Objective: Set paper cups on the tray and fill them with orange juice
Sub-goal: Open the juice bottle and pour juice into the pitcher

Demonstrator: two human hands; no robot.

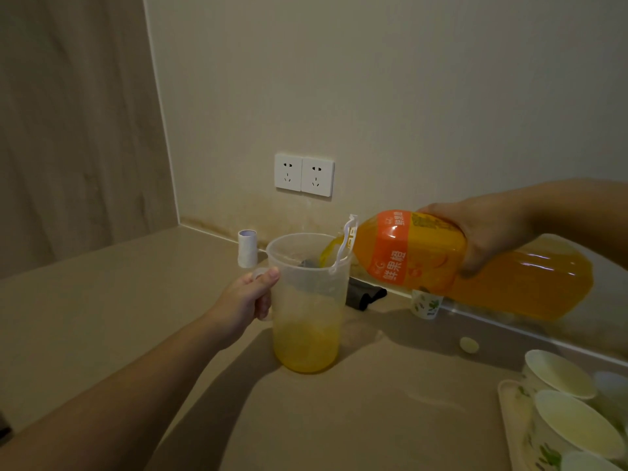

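A clear plastic jug [307, 300] stands on the counter with orange juice in its lower third. My left hand [246, 299] grips its handle. My right hand [482, 232] holds a large orange juice bottle [458, 263] tipped on its side, its open mouth over the jug's rim and juice running in. At the lower right, several empty paper cups with a green leaf print [557, 372] stand on a pale tray [509, 413]. Another paper cup [426, 304] stands behind the bottle near the wall.
A small white roll [247, 248] stands left of the jug by the wall. A dark cloth [365, 295] lies behind the jug. The bottle cap [469, 345] lies on the counter right of the jug. Two wall sockets [304, 174] sit above.
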